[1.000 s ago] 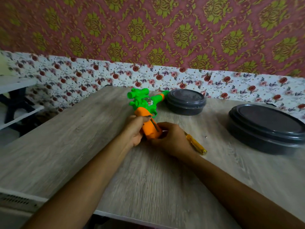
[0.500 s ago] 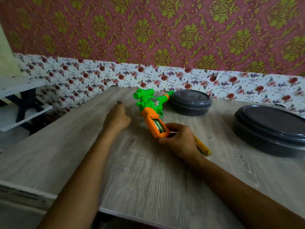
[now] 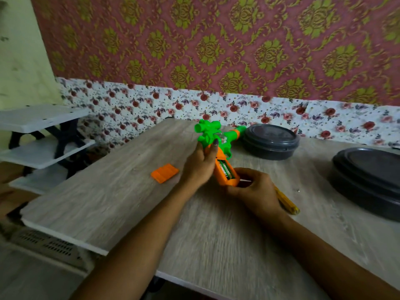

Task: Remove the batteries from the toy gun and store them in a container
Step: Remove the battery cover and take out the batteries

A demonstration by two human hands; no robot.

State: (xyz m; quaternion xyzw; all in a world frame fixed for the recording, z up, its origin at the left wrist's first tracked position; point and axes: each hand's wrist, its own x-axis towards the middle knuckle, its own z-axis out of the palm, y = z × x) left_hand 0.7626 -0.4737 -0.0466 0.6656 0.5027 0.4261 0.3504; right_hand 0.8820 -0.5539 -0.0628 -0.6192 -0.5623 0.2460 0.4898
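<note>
Two hands, left (image 3: 200, 165) and right (image 3: 252, 189), are now closed around the toy gun (image 3: 218, 152) above the table (image 3: 121, 202), its orange battery cover (image 3: 165, 173) laid aside, so the exposed batteries (image 3: 225, 168) can be lifted out.

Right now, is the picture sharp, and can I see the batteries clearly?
Head view: soft all over, with motion smear on the table and forearms; light is dim and even, no glare; the wide lens bends the edges. The batteries in the toy gun are a blurry patch, count unclear.
</note>
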